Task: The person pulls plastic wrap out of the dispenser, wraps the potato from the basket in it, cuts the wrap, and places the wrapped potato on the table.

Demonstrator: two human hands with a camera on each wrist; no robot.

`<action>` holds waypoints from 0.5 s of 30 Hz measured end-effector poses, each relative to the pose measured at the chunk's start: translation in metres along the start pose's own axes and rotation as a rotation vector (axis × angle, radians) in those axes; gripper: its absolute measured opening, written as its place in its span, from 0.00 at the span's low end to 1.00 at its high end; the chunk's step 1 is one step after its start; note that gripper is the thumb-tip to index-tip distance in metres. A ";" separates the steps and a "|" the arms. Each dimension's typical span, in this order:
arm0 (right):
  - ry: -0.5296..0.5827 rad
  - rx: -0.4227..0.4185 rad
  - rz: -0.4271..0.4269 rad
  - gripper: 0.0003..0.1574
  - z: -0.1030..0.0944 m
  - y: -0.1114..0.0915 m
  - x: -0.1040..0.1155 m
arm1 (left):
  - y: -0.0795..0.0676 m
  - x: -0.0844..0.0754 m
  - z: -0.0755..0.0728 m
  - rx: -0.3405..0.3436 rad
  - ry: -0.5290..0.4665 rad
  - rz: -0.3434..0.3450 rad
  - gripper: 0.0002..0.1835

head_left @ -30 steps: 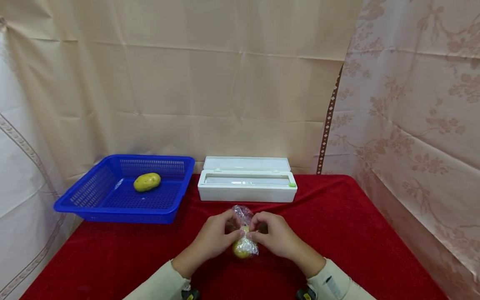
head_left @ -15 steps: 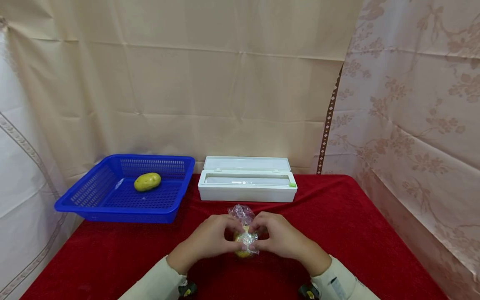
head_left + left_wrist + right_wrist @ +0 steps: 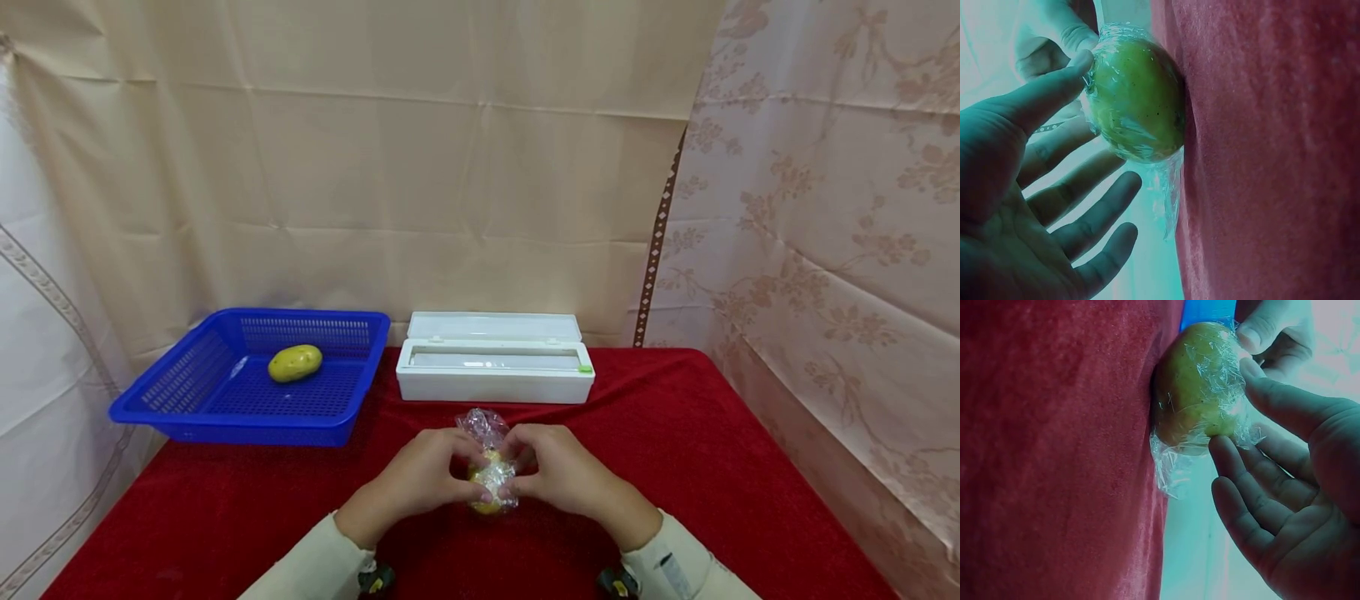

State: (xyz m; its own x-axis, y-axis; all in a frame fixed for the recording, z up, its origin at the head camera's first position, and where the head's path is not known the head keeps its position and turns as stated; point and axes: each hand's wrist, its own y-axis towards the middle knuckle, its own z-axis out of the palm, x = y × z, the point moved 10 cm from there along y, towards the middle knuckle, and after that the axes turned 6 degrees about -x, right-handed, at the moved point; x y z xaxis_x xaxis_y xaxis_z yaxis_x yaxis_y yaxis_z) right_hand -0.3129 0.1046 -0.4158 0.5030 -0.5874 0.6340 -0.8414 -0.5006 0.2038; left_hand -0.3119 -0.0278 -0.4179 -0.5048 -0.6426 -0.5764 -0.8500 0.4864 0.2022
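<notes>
A yellow potato (image 3: 1141, 103) partly covered in crinkled cling film (image 3: 1216, 372) lies on the red cloth between my hands. Loose film (image 3: 482, 425) sticks out beyond its far end. My left hand (image 3: 420, 473) touches the wrapped top with thumb and index fingertips held apart; its ring and little fingers stretch out free in the left wrist view. From the other side, my right hand (image 3: 564, 473) rests its thumb and fingertips on the film, fingers loosely bent and spread. Parts of the potato are hidden under both hands in the head view.
A blue plastic basket (image 3: 247, 435) at the left holds another potato (image 3: 295, 363), unwrapped. Behind my hands stands a white cling film dispenser (image 3: 495, 390) with its lid up and a green slider (image 3: 585, 369). Red cloth (image 3: 720, 483) covers the table; curtains hang behind and beside it.
One second ago both hands pinched the film with fingertips close together. Since then thumbs and index fingers have spread apart over the potato; the last half second shows hardly any motion.
</notes>
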 end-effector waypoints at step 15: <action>-0.037 0.056 -0.108 0.26 0.003 -0.003 0.006 | -0.005 -0.010 -0.005 -0.040 0.147 0.097 0.27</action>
State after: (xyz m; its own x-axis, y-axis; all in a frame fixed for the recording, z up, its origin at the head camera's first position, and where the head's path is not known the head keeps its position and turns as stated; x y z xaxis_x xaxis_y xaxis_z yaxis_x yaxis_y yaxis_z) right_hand -0.3061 0.1006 -0.4147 0.5982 -0.5506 0.5823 -0.7698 -0.5966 0.2267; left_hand -0.3033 -0.0268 -0.4092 -0.5988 -0.6751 -0.4310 -0.8001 0.5281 0.2844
